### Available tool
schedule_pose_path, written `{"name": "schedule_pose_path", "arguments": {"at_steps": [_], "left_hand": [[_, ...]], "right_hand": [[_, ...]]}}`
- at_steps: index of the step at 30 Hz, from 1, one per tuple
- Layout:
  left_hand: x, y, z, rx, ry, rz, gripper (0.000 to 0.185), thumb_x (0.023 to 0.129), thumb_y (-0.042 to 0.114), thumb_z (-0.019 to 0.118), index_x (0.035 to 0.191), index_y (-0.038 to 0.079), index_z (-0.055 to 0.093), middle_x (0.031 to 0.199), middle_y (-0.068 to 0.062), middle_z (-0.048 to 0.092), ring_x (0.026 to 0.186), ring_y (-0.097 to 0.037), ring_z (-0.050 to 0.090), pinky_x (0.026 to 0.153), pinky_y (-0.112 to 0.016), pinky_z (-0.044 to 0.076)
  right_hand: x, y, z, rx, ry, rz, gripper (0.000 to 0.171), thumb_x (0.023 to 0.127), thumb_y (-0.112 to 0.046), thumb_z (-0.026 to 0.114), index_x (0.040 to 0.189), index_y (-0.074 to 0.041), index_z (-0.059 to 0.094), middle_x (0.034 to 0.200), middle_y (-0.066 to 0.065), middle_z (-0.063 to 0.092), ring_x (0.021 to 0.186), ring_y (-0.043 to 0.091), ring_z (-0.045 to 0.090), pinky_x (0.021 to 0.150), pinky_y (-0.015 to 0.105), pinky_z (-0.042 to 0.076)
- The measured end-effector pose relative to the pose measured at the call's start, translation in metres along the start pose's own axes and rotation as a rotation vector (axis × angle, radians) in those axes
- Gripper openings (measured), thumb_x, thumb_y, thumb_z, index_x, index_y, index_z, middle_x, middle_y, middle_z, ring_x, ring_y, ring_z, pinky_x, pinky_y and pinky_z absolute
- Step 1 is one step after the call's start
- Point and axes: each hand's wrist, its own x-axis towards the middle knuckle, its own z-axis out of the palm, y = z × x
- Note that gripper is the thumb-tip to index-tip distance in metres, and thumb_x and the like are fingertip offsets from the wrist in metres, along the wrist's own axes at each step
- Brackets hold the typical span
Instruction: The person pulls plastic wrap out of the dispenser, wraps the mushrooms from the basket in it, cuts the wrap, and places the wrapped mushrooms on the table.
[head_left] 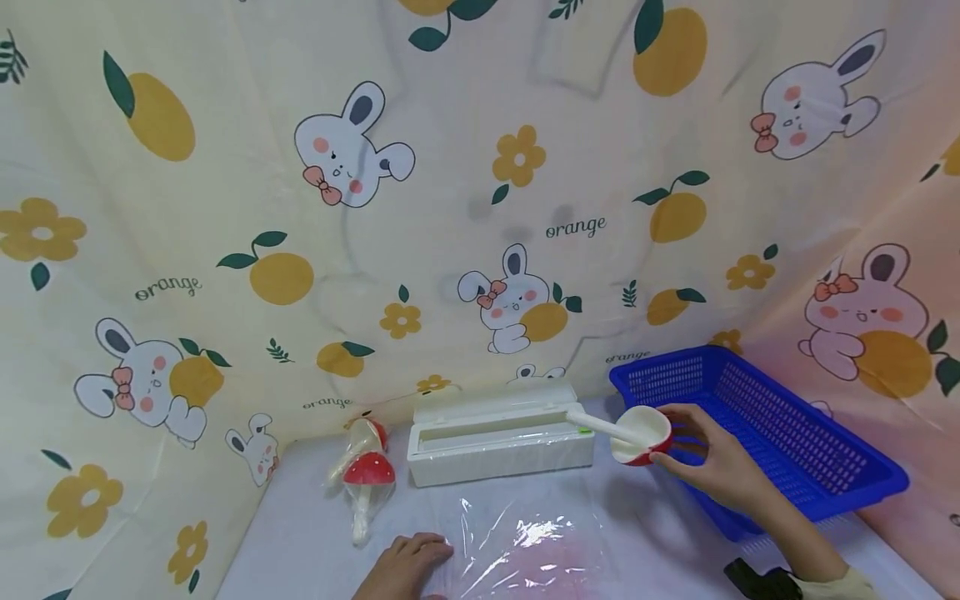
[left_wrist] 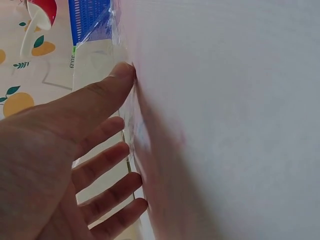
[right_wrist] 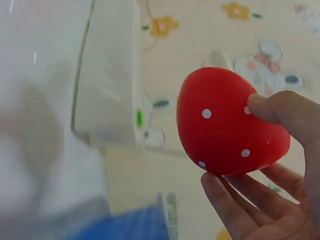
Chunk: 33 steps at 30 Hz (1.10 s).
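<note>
My right hand (head_left: 716, 467) holds a mushroom-shaped ladle (head_left: 648, 429) in the air by its bowl, thumb and fingers on the rim. Its outside is red with white dots (right_wrist: 220, 120); the inside and the handle are white, the handle pointing left. On the table lies a sheet of cling film (head_left: 525, 546), shiny and flat. At the left edge of this sheet my left hand (head_left: 405, 568) rests with fingers extended. The left wrist view shows the thumb and fingertips touching down along that edge.
Behind the film stands a long white cling film dispenser (head_left: 498, 458), lid raised. Two film-wrapped mushroom ladles (head_left: 369, 470) lie left of it. A blue plastic basket (head_left: 810, 442) is at the right, beside my right hand. A patterned cloth (head_left: 450, 208) hangs behind.
</note>
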Motion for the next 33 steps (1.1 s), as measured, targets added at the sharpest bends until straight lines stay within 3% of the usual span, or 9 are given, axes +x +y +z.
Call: {"name": "schedule_pose_path", "arguments": {"at_steps": [7,14,18,21,24,26,30,33], "left_hand": [[0.0,0.0,0.001,0.061,0.071,0.106,0.063,0.088,0.062,0.078,0.137,0.024,0.067,0.137,-0.003,0.064,0.116,-0.021,0.06,0.104,-0.043,0.055],[0.0,0.001,-0.001,0.034,0.073,0.071,0.066,0.081,0.061,0.085,0.136,0.028,0.066,0.136,-0.001,0.062,0.113,-0.019,0.062,0.101,-0.041,0.058],[-0.001,-0.002,0.002,0.049,0.131,0.129,0.07,0.078,0.061,0.087,0.134,0.026,0.066,0.133,-0.002,0.061,0.108,-0.017,0.061,0.095,-0.037,0.059],[-0.001,-0.007,0.005,0.031,0.156,0.184,0.057,0.079,0.056,0.09,0.122,0.026,0.068,0.13,-0.005,0.06,0.105,-0.016,0.061,0.09,-0.034,0.058],[-0.002,-0.01,0.006,-0.034,0.129,0.199,0.037,0.082,0.047,0.09,0.106,0.029,0.069,0.13,-0.008,0.06,0.107,-0.016,0.06,0.09,-0.033,0.057],[-0.001,-0.01,0.005,-0.093,0.075,0.158,0.026,0.085,0.044,0.089,0.098,0.032,0.07,0.134,-0.008,0.06,0.11,-0.017,0.059,0.093,-0.035,0.057],[0.0,-0.007,-0.001,-0.135,-0.019,0.053,0.018,0.088,0.045,0.088,0.095,0.039,0.071,0.143,-0.003,0.06,0.113,-0.016,0.058,0.099,-0.042,0.058],[-0.002,-0.006,-0.004,-0.111,-0.031,0.063,0.018,0.088,0.047,0.086,0.096,0.041,0.072,0.146,-0.004,0.06,0.113,-0.016,0.059,0.1,-0.043,0.058]], "right_hand": [[0.001,-0.011,0.04,0.132,-0.095,-0.065,0.064,0.087,-0.019,0.093,0.141,-0.01,0.058,0.131,0.011,0.069,0.111,0.012,0.069,0.091,0.031,0.061],[0.001,-0.019,0.082,0.258,-0.203,-0.049,0.064,0.087,-0.024,0.093,0.141,-0.013,0.059,0.131,0.008,0.068,0.113,0.02,0.07,0.093,0.025,0.059],[0.0,-0.021,0.106,0.328,-0.253,-0.123,0.062,0.087,-0.02,0.092,0.139,-0.01,0.059,0.13,0.011,0.069,0.111,0.025,0.071,0.094,0.031,0.06],[-0.002,-0.023,0.121,0.353,-0.299,-0.143,0.061,0.088,-0.021,0.091,0.139,-0.01,0.059,0.13,0.01,0.07,0.111,0.025,0.071,0.094,0.033,0.061],[-0.003,-0.024,0.135,0.352,-0.34,-0.136,0.062,0.089,-0.025,0.091,0.14,-0.012,0.058,0.131,0.008,0.069,0.112,0.024,0.071,0.094,0.034,0.061],[-0.003,-0.024,0.142,0.346,-0.356,-0.136,0.062,0.089,-0.027,0.091,0.14,-0.012,0.059,0.132,0.007,0.069,0.112,0.023,0.071,0.095,0.035,0.061],[-0.002,-0.024,0.153,0.331,-0.377,-0.148,0.062,0.089,-0.027,0.091,0.14,-0.011,0.058,0.133,0.007,0.069,0.111,0.022,0.07,0.095,0.04,0.061],[-0.003,-0.025,0.159,0.309,-0.392,-0.155,0.063,0.089,-0.026,0.091,0.14,-0.01,0.058,0.131,0.008,0.069,0.111,0.023,0.07,0.094,0.042,0.061]]}}
